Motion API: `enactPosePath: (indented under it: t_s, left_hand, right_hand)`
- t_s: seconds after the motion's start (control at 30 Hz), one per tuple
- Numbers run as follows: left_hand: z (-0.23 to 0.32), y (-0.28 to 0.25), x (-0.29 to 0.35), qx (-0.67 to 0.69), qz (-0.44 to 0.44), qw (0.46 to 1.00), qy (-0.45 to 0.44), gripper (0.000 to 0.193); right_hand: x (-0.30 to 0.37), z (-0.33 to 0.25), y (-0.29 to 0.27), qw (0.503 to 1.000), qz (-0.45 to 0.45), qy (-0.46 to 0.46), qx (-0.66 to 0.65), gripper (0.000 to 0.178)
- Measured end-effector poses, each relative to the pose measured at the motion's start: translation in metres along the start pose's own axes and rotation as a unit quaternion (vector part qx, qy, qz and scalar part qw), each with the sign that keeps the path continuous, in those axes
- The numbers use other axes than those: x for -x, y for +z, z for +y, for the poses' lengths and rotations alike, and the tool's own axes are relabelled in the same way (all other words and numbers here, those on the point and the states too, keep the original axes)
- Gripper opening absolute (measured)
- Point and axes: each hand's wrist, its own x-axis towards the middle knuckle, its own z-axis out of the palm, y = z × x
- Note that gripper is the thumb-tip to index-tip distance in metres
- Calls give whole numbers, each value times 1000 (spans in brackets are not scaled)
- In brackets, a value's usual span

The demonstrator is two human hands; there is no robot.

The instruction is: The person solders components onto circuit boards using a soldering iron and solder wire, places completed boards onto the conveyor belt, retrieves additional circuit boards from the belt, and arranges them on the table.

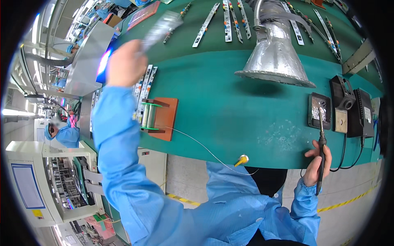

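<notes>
My left hand, smeared by motion, is raised over the far left of the bench, closed on a pale silvery strip. Blur hides the strip's details. Beneath that arm, several narrow circuit boards lie side by side, partly hidden by the sleeve. My right hand grips a soldering iron at the bench's near right edge. The iron's tip reaches over a small dark tray holding silvery bits. Between my arms, a spool of solder wire sits on a brown wooden stand, its wire trailing over the near edge.
A silvery extraction hood hangs over the bench's far middle. A black iron holder and a black box stand at right. Several circuit board strips lie along the far side. A yellow-and-silver piece rests at the near edge.
</notes>
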Motion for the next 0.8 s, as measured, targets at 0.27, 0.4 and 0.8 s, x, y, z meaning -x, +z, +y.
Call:
enactPosePath:
  t_s: [0.27,0.4,0.8]
  left_hand:
    - [98,-29,128,727,-2,683,-65,34]
    - [200,14,163,879,-125,424,-179,34]
    - [221,19,201,537,-130,828,95,27]
  right_hand:
    - [-13,-37,26,967,-147,-177,108,37]
    - [-24,-43,40,953,-215,-190,100,41]
    - [-34,-18,37,905,-312,-219,191,37]
